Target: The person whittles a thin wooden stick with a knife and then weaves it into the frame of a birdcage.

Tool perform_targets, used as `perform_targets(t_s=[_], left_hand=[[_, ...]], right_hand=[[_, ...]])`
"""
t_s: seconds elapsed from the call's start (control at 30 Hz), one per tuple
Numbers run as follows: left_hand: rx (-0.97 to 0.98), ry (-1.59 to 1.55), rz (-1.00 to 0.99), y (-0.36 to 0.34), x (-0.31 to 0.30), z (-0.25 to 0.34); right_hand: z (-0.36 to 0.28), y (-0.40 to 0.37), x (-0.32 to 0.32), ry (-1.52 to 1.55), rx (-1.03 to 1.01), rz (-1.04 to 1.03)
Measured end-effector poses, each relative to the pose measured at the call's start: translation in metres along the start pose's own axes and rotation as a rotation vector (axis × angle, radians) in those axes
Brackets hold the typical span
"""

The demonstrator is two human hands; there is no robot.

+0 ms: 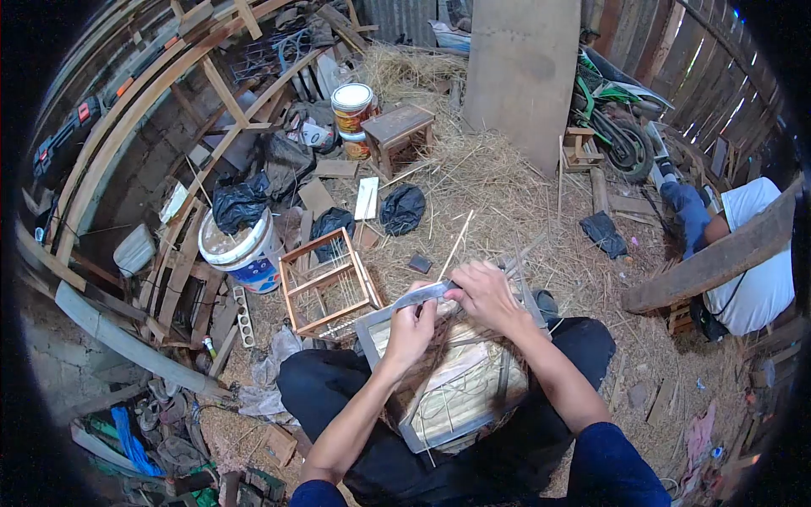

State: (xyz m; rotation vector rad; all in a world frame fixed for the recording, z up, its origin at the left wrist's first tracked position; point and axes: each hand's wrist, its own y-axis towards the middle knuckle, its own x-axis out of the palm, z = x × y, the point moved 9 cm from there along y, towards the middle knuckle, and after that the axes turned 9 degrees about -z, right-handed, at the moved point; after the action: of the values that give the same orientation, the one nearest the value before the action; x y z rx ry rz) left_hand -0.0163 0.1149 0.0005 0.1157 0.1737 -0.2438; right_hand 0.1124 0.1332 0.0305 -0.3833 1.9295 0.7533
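Observation:
My right hand (486,291) is closed round the handle end of a knife, with the broad grey blade (422,295) pointing left. Beside the blade, the fingers of my left hand (410,331) are pinched together; what they hold is too small to make out. A thin pale stick (457,241) stretches away from where the hands meet. Across my lap lies a grey-framed panel (460,397) with a pale slatted surface, and several thin strips rest on it. Both hands are above its far edge.
A small wooden frame with thin bars (325,286) stands left of my lap, near a white bucket (245,253). Ahead are a wooden stool (399,127) and straw. Another person in a white shirt (752,270) sits right, partly behind a wooden beam (718,253).

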Motion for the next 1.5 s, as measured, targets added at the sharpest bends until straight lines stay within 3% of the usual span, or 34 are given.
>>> perform_targets(t_s=[0.3,0.4,0.47,0.53,0.63,0.67,0.77,0.93,1.03,1.17,1.3,1.4,1.5], left_hand=[[-0.039,0.058,0.002,0.004,-0.003,0.004],[-0.014,0.076,-0.035,0.002,0.005,0.008],[0.041,0.062,-0.118,-0.014,0.024,0.008],[-0.016,0.052,-0.203,-0.025,0.044,0.013],[-0.051,-0.026,-0.053,0.001,0.022,-0.011],[-0.123,-0.073,-0.094,0.004,0.019,-0.015],[-0.066,-0.158,-0.077,0.008,0.018,-0.022],[-0.21,-0.369,-0.104,0.011,0.034,-0.007],[-0.193,-0.381,-0.077,0.018,0.036,-0.009],[-0.175,-0.367,-0.073,0.024,0.044,-0.004],[-0.198,-0.393,-0.109,0.023,0.056,-0.002],[-0.175,-0.401,-0.131,0.025,0.06,-0.002],[-0.145,-0.359,-0.149,0.022,0.061,-0.005]], right_hand=[[0.003,0.005,-0.011,0.032,0.034,0.027],[0.037,0.001,-0.012,0.02,0.213,0.029],[0.12,-0.032,-0.052,0.149,0.673,0.333],[0.188,-0.063,-0.073,0.117,0.933,0.336],[0.15,-0.06,-0.105,0.128,0.754,0.421],[0.138,-0.063,-0.1,0.119,0.722,0.369],[0.109,-0.067,-0.082,0.093,0.644,0.27],[0.106,-0.074,-0.073,0.204,0.661,0.163],[0.102,-0.075,-0.064,0.396,0.581,0.254],[0.077,-0.061,-0.054,0.371,0.462,0.147],[0.071,-0.053,-0.039,0.38,0.479,0.007],[0.063,-0.045,-0.049,0.333,0.335,0.137],[0.07,-0.045,-0.053,0.333,0.372,0.192]])
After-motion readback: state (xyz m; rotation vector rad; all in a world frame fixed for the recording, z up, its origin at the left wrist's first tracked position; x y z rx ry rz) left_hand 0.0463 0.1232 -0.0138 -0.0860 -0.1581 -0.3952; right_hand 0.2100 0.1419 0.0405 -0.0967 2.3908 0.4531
